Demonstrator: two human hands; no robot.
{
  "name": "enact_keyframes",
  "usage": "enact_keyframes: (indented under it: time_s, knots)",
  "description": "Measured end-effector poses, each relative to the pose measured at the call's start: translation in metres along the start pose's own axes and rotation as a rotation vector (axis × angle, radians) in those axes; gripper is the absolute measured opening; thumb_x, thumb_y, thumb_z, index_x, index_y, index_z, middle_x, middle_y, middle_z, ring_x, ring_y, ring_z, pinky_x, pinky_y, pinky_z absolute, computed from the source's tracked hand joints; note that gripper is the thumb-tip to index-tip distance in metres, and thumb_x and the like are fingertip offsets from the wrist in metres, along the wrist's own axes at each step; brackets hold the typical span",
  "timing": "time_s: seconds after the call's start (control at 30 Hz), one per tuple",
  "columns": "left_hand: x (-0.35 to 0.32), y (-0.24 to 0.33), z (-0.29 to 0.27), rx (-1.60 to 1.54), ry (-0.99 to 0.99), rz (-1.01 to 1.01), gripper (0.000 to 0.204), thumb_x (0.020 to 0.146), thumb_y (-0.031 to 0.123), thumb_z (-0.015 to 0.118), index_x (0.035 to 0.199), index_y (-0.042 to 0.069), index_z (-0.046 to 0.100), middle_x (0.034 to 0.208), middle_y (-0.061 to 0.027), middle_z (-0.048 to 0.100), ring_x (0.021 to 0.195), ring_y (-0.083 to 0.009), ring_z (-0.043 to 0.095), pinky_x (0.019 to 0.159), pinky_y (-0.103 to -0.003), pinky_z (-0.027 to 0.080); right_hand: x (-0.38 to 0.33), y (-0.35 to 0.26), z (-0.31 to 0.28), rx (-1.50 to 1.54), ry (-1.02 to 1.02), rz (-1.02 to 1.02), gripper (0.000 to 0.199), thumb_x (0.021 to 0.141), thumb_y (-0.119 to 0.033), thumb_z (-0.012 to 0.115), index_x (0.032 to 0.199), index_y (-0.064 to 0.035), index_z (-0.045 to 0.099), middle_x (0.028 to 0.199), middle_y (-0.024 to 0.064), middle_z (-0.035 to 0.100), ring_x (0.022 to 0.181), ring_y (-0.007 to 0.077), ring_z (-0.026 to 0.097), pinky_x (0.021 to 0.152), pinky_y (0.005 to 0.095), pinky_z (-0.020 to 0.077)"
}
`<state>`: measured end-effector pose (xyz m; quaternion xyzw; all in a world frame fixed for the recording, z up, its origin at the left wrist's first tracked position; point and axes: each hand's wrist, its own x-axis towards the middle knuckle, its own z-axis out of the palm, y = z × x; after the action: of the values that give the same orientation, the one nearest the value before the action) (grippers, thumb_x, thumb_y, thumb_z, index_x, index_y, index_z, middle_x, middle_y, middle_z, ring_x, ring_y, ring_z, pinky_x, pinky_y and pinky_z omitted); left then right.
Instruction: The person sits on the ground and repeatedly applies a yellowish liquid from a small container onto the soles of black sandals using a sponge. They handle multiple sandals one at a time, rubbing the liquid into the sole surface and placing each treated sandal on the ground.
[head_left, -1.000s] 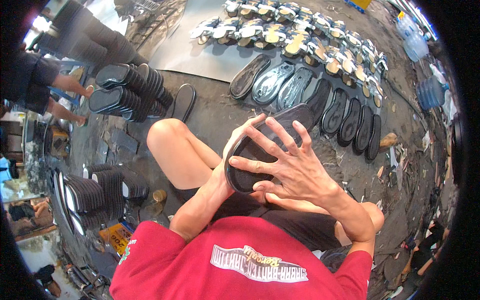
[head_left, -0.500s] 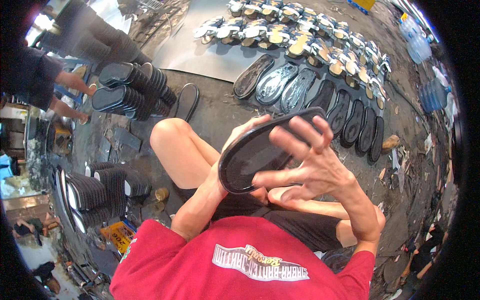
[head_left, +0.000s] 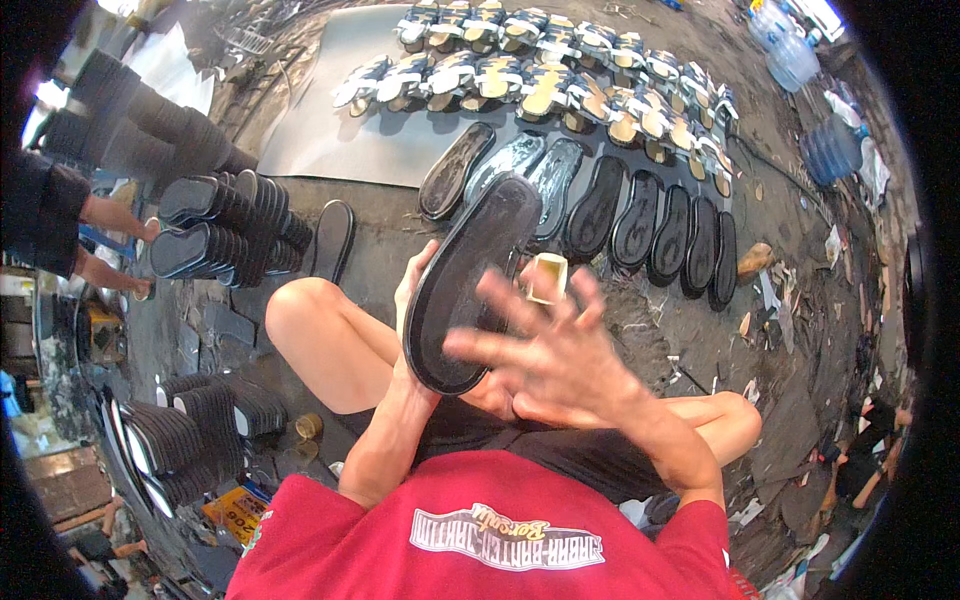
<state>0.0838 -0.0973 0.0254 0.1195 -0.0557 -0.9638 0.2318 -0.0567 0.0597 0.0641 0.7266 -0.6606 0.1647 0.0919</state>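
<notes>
My left hand (head_left: 414, 272) grips a black shoe sole (head_left: 470, 265) by its left edge, the palm hidden behind it. The sole is held tilted above my lap, its hollow inner face with a raised rim toward me. Over the sole's lower right part, my right hand (head_left: 560, 350) is spread and smeared by motion, with nothing seen in it. Its fingertips overlap the sole; whether they touch it I cannot tell. Just beyond those fingers shows a small pale yellow open container (head_left: 545, 277). Farther off lies a row of black soles (head_left: 597, 210), a few of them with a shiny wet coat.
Rows of strapped sandals (head_left: 500, 78) stand on a grey sheet (head_left: 320, 135). Stacked soles (head_left: 235, 225) rise at the left, with more stacks (head_left: 190, 425) nearer me. Another person's hands (head_left: 115, 225) are at far left. Water jugs (head_left: 830, 150) stand at far right; scraps litter the floor.
The sole has shifted left and turned more upright in my left hand. My right hand has moved left and down, uncovering the pale container. The whole view has shifted a little.
</notes>
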Motion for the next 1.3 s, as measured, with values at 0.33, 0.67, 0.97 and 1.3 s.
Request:
enact_keyframes:
  time_s: [0.33,0.67,0.97,1.3]
  knots:
    - [-0.005,0.002,0.000,-0.001,-0.041,-0.069,0.060,0.114,0.048,0.043,0.144,0.000,0.062,0.134,-0.0228,0.072,0.110,-0.0366,0.075,0.101,-0.052,0.062,0.034,0.043,0.012,0.004,-0.009,0.256,0.046,0.110,-0.051,0.051,0.150,-0.0352,0.067,0.176,0.0093,0.038,0.163,0.0336,0.023,0.130,0.0588,0.0025]
    - [0.015,0.017,-0.005,-0.052,0.054,-0.032,0.067,0.112,0.052,0.040,0.148,-0.001,0.060,0.137,-0.0246,0.071,0.111,-0.0369,0.076,0.102,-0.048,0.062,0.051,0.009,0.023,0.415,-0.041,0.060,0.039,0.108,-0.047,0.058,0.143,-0.0384,0.070,0.176,0.0139,0.035,0.159,0.0429,0.027,0.125,0.0633,0.0154]
    - [0.026,0.099,0.001,0.141,-0.129,0.020,0.074,0.111,0.052,0.042,0.150,-0.009,0.054,0.134,-0.0327,0.068,0.118,-0.0377,0.074,0.105,-0.047,0.060,0.070,0.044,0.008,0.477,0.081,0.108,0.038,0.110,-0.048,0.054,0.123,-0.0294,0.084,0.177,0.0183,0.034,0.161,0.0387,0.026,0.127,0.0563,0.0095]
    - [0.121,0.318,-0.060,0.534,0.158,-0.054,0.060,0.113,0.035,0.054,0.157,-0.005,0.049,0.146,-0.0236,0.067,0.119,-0.0334,0.075,0.106,-0.048,0.061,-0.053,0.100,0.097,0.792,0.314,1.084,0.047,0.118,-0.040,0.049,0.148,-0.0058,0.061,0.148,0.0083,0.061,0.134,0.0211,0.057,0.113,0.0358,0.0443]
